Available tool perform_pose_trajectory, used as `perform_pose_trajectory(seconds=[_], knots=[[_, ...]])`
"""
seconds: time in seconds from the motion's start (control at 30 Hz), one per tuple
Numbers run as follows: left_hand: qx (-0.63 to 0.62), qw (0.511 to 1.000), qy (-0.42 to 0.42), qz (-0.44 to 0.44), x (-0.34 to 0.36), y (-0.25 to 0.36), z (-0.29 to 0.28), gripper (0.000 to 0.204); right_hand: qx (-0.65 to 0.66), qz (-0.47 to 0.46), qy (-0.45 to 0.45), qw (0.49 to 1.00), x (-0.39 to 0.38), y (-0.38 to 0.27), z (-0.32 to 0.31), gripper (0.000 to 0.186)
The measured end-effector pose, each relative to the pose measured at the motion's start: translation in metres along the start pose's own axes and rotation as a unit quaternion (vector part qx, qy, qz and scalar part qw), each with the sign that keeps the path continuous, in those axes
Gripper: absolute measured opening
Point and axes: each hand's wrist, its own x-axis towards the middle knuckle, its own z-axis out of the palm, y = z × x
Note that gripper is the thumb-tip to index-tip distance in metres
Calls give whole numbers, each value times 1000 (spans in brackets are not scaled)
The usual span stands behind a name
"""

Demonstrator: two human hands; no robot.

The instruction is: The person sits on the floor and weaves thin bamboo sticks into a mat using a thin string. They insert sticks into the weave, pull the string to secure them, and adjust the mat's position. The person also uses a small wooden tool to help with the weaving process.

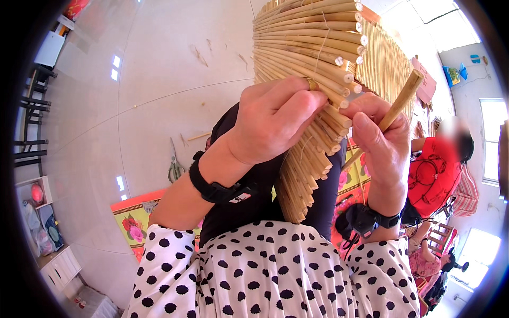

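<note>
A mat of pale reed sticks (302, 50), bound side by side with thin thread (321, 45), drapes over my lap and spreads toward the far side. My left hand (278, 114) is closed, its fingers pinching at the mat close to the sticks' cut ends; the fingertips are partly hidden. A ring is on one finger. My right hand (380, 132) grips a loose reed stick (403, 98) slanting up to the right, while its fingertips press near the mat's right edge. Both wrists wear black straps.
Scissors (175, 165) lie on the tiled floor (154, 95), with reed scraps around. A flowered mat (137, 225) lies below me. Another reed mat (389, 63) extends at the far right. A person in a red shirt (436, 175) sits to the right; shelves (40, 222) stand left.
</note>
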Motion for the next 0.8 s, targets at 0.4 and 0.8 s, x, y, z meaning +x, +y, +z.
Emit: perform_pose_trajectory(seconds=[0.4,0.8], knots=[[-7,1000,-3,-21,-1,2,3,23,0,12,-6,1000,-1,-1,-4,10],[72,996,-53,-7,6,11,-3,23,-86,-21,-8,996,-1,-9,3,9]])
